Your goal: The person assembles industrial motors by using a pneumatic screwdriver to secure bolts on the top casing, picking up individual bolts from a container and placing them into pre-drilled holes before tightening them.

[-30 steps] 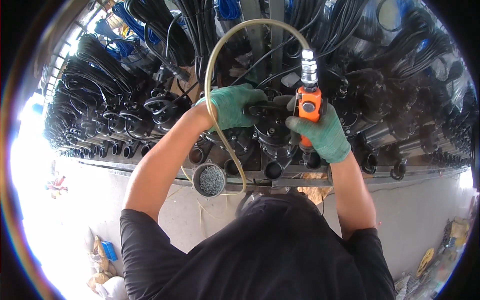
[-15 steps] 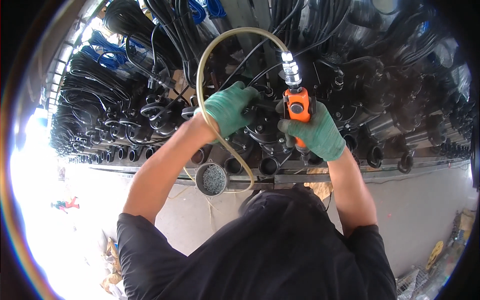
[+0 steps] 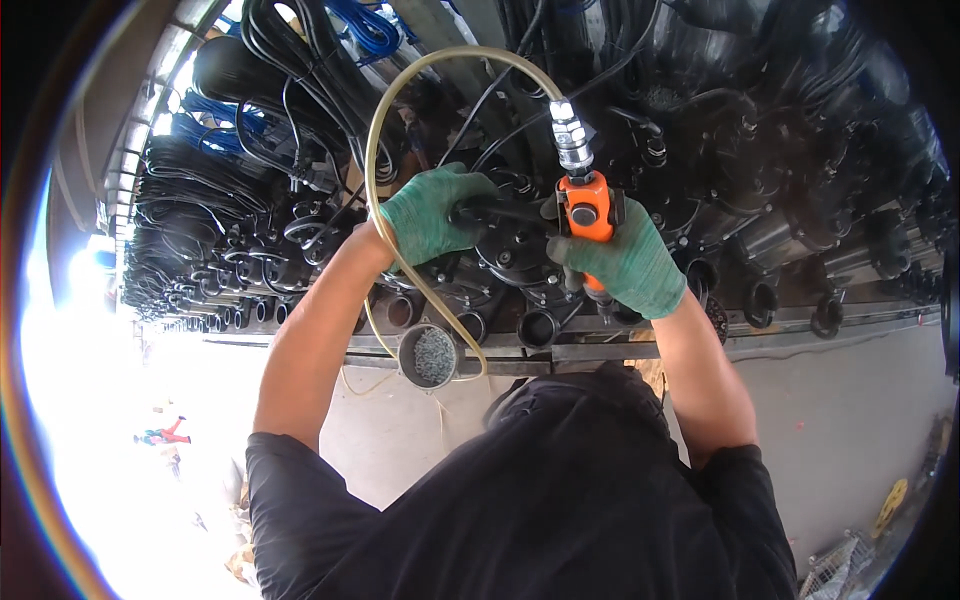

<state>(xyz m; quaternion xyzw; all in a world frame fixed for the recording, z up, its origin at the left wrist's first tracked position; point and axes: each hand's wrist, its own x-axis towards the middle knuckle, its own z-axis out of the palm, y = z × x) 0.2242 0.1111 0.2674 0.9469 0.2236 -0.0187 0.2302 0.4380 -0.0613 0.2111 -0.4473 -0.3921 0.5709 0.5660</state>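
My right hand, in a green glove with dark fingers, is wrapped round an orange air screwdriver. Its lower tip points toward my body, beside a black pump. A clear yellowish hose runs from the tool's silver coupling in a loop over my left wrist. My left hand, gloved alike, is closed at the black handle on top of that pump; its dark fingertips blend into the handle. Below it, a round cup of small silvery screws sits at the bench edge.
Rows of black pumps with round outlets stretch left and right along the bench. Coiled black cables and blue cables lie behind them. Past the bench edge is a grey floor, with a wire basket at lower right.
My left hand has shifted slightly left, and the screwdriver in my right hand has moved a little left too. The whole view has tilted slightly.
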